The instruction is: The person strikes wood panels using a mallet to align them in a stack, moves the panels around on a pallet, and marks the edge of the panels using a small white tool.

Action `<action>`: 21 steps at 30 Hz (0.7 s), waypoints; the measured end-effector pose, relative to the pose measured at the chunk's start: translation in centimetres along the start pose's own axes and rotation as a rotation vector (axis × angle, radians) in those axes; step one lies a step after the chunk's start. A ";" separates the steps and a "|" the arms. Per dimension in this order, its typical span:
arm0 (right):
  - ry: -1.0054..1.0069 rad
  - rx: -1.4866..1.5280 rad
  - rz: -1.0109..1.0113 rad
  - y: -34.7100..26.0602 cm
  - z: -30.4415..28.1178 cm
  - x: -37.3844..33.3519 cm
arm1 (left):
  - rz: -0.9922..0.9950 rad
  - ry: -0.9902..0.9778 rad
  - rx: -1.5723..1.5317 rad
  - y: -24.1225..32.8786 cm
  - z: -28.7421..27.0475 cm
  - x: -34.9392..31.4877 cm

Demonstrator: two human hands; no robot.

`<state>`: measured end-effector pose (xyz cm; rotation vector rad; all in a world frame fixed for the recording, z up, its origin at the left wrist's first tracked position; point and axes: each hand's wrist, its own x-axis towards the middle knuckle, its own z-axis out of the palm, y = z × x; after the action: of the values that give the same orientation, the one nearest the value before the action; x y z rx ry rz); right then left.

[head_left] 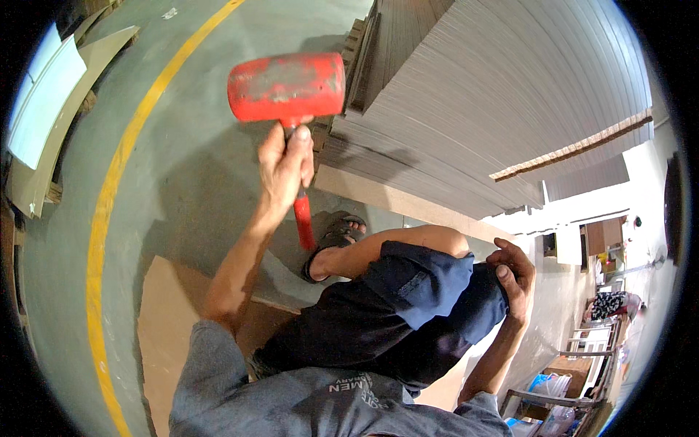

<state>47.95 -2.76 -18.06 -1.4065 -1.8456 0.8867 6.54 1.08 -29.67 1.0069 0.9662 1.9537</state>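
left grip tight on red mallet — right grip curled on knee

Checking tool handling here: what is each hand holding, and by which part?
The left hand grips a red mallet by its handle, just below the head. The right hand holds nothing, resting on the knee.

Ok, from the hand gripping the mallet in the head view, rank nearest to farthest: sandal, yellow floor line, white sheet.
From the left hand:
1. Sandal, just below and to its right.
2. Yellow floor line, off to the left.
3. White sheet, far left edge.
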 end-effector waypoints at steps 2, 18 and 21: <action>-0.001 -0.011 0.007 -0.3 0.0 -0.1 | 0.063 -0.012 -0.002 -0.1 -0.3 1.9; -0.037 0.022 0.002 -0.2 -0.1 0.3 | -0.023 -0.173 0.069 -1.4 1.2 4.8; -0.021 -0.011 -0.020 -0.2 0.2 0.0 | 0.011 -0.181 0.037 -1.5 1.7 4.8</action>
<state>47.68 -2.79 -18.01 -1.3888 -1.8797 0.8856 6.30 6.25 -28.73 1.1901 0.8998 1.8236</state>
